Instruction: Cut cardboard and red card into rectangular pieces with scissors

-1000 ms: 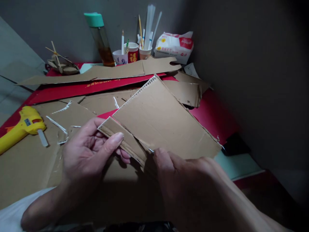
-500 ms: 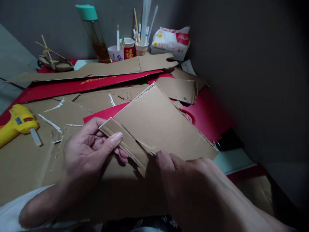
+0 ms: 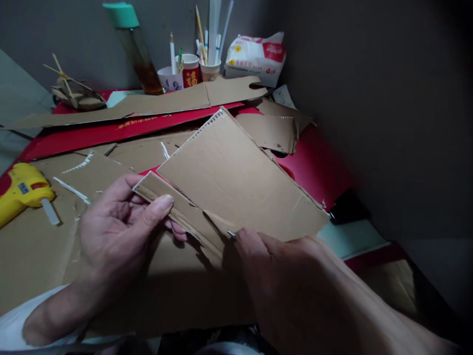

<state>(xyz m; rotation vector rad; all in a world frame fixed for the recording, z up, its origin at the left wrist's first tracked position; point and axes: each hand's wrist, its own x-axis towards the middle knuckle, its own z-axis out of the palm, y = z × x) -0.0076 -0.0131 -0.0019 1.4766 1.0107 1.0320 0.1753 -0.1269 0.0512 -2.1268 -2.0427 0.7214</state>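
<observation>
My left hand pinches a narrow cardboard strip between thumb and fingers. A slit parts this strip from a larger cardboard piece; near my right hand the two still seem joined. My right hand is closed at the lower end of the slit. A small metal tip pokes out from its fingers against the cardboard; the rest of that tool is hidden in the hand. The larger piece is tilted above the table, with corrugation showing along its upper left edge.
On the left lies a yellow glue gun. Cardboard offcuts and a red sheet cover the table. Behind stand a bottle with a teal lid, paper cups with pencils and sticks, and a tissue pack.
The cardboard and my left hand have shifted left in view, and the larger piece's top corner is higher. The metal tip has moved slightly left; the slit gapes wider beside it.
</observation>
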